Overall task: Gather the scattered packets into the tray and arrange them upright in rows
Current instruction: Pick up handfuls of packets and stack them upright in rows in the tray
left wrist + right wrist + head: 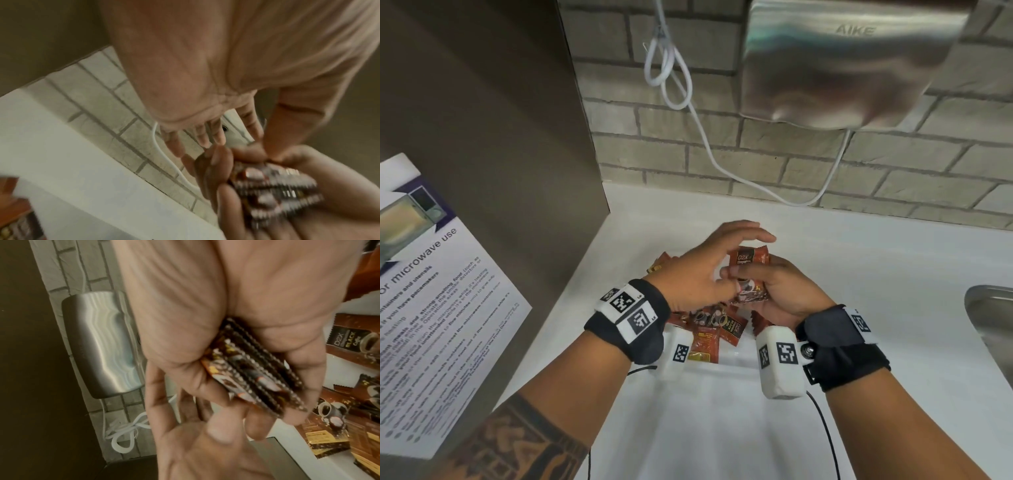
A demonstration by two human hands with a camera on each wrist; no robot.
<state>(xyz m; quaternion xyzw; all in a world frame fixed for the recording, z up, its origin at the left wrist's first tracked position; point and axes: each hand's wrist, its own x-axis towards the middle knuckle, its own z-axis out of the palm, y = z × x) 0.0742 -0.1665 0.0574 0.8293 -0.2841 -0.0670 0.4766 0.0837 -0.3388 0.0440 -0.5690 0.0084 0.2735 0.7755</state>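
Over the white countertop (859, 274), right hand (787, 291) has its fingers curled round a stack of brown foil coffee packets (748, 274) – serrated edges bunched together in the right wrist view. Left hand (702, 270) hovers right against it, fingers fairly straight, thumb touching the stack. More loose brown packets (717, 329) lie scattered just below both wrists. Can't make out a tray.

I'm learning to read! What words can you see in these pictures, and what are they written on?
"AIKE": hand dryer on the wall.
"microwave use": sheet at left; its small print is too blurred.
"D2X": packet gripped by the right hand.
"D2X BLACK Coffee": loose packet.
Other packets' print is too small.
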